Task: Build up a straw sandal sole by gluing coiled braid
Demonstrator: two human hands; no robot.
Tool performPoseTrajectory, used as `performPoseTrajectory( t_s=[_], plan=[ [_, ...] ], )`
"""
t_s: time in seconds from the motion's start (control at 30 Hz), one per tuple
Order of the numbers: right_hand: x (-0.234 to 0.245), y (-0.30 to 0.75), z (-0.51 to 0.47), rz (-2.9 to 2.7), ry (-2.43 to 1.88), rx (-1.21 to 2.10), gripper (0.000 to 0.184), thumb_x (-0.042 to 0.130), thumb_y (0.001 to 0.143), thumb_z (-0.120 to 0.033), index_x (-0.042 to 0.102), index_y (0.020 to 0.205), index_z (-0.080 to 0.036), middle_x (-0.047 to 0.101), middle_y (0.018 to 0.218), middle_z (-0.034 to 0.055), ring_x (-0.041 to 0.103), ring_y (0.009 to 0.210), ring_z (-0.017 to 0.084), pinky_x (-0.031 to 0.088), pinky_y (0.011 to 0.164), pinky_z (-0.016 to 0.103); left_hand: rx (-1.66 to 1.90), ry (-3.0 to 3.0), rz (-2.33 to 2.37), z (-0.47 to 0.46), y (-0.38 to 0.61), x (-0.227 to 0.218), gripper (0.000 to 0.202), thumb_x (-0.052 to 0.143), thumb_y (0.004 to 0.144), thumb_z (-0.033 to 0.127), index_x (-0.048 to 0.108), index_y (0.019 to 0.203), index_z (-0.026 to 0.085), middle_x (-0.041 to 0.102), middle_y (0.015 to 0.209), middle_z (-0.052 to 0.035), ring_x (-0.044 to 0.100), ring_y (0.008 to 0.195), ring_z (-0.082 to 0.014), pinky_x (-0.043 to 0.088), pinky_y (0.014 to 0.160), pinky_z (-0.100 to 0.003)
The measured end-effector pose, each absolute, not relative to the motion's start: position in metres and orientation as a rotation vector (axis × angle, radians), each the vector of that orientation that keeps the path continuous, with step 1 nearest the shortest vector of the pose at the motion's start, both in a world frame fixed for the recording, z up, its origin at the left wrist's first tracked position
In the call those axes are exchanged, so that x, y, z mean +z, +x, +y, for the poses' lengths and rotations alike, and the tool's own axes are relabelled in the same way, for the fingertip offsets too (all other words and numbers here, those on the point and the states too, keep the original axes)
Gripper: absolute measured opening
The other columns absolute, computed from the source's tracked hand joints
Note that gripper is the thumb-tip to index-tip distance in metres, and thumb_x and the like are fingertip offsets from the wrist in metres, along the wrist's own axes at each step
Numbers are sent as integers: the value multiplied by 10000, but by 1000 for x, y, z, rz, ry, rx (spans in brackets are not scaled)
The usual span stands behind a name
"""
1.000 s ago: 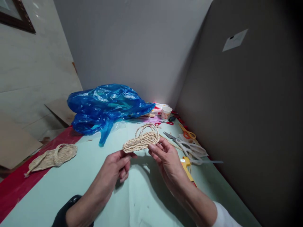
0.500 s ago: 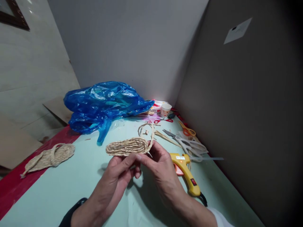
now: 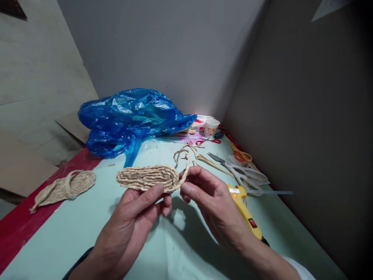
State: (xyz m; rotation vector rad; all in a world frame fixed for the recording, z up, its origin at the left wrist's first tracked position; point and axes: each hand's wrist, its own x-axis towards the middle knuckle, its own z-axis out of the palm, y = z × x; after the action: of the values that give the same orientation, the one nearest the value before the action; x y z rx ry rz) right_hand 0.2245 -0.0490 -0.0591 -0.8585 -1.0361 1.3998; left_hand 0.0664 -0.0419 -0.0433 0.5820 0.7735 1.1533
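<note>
Both forearms reach forward over the bench (image 3: 87,237). Left hand (image 3: 136,217) is closed on the woven straw sole (image 3: 147,177), thumb on its near edge, and holds it level above the bench. Right hand (image 3: 212,202) pinches the braided cord (image 3: 184,165) at the sole's right end. Pale green cover; a second sandal (image 3: 65,188) far left, blue plastic bag (image 3: 128,118) behind, glue gun (image 3: 246,208) and scissors (image 3: 247,175) right. Grey walls.
</note>
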Motion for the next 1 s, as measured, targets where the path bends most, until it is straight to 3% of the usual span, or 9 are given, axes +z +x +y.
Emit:
performPoseTrajectory(
  t_s=[0.1, 0.3, 0.4, 0.53, 0.8, 1.0],
  plan=[
    [-59, 225, -50, -1033, -855, 1437, 296, 839, 787, -390, 662, 902, -184, 629, 849, -3, 546, 732, 79, 450, 671, 178, 1108, 568, 762, -43, 66, -42, 144, 883, 681, 182, 761, 754, 154, 707, 747, -17, 623, 640, -139, 550, 532, -231],
    [-58, 222, -53, -982, -762, 1515, 315, 873, 757, -340, 643, 896, -176, 666, 802, -4, 620, 735, 81, 502, 718, 176, 1034, 490, 757, -43, 65, -42, 72, 812, 732, 119, 783, 725, 185, 723, 750, -32, 607, 593, -131, 504, 459, -217],
    [-55, 221, -54, -975, -772, 1485, 320, 889, 733, -333, 653, 880, -176, 671, 812, -7, 625, 753, 80, 510, 731, 169, 1009, 528, 757, -43, 65, -40, 118, 730, 798, 107, 786, 719, 174, 718, 736, -44, 574, 552, -113, 474, 420, -194],
    [-53, 220, -54, -992, -809, 1427, 291, 892, 718, -317, 673, 860, -187, 672, 813, -1, 627, 749, 101, 524, 712, 195, 1027, 517, 800, -43, 64, -38, 145, 702, 780, 65, 777, 698, 159, 698, 693, -30, 560, 506, -99, 470, 393, -177],
    [-57, 219, -55, -1034, -871, 1323, 313, 855, 756, -404, 649, 874, -201, 656, 829, 12, 616, 748, 125, 516, 682, 233, 1040, 483, 905, -45, 64, -41, 65, 771, 735, 118, 729, 689, 137, 690, 667, -57, 649, 612, -162, 584, 578, -266],
    [-59, 217, -55, -1055, -897, 1307, 332, 848, 762, -423, 623, 859, -197, 640, 815, 0, 597, 742, 106, 495, 657, 196, 1028, 483, 953, -43, 62, -43, 100, 830, 679, 120, 737, 713, 125, 689, 663, -47, 646, 615, -153, 601, 614, -267]
  ],
)
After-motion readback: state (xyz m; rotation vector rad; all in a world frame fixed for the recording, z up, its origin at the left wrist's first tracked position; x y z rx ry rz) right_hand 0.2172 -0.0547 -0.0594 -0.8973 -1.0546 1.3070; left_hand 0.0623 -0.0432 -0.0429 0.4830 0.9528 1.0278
